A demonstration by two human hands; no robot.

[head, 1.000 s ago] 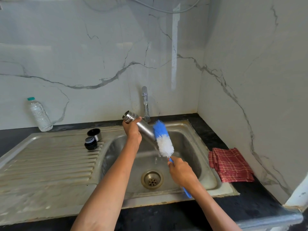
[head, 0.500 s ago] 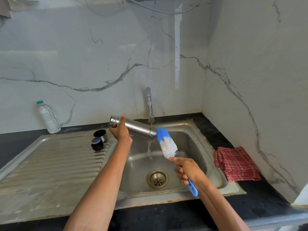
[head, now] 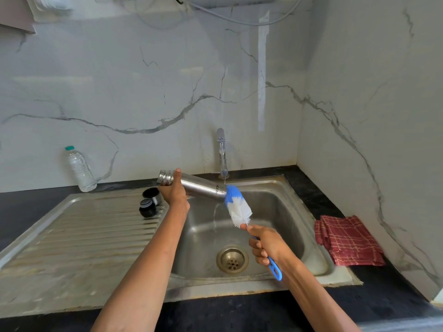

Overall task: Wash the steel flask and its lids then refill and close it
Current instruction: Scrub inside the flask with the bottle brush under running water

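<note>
Steel flask [head: 199, 186]: held near-horizontal over the left edge of the sink basin [head: 282, 212], threaded open mouth pointing left, base tilted slightly down to the right under the tap [head: 222, 154]; lettering visible near the base.
Left hand [head: 173, 191]: fingers and thumb wrapped round the flask just below its neck.
Bottle brush [head: 237, 207]: blue-and-white bristle head touching the base end of the flask; blue handle runs down to the right.
Right hand [head: 266, 244]: fingers curled tight round the brush handle, loop end sticking out below the palm.
Water: thin stream from the tap falling past the flask base into the basin.
Lids: open steel cup lid [head: 151, 194] and black inner stopper [head: 147, 208], side by side on the ribbed drainboard [head: 84, 231], just left of the left hand.
Drain [head: 232, 259]: brass-coloured strainer on the basin floor.
Plastic water bottle [head: 80, 168]: upright, teal cap, against the marble wall, left of the sink.
Red checked cloth [head: 347, 239]: folded on the dark counter, right of the sink.
</note>
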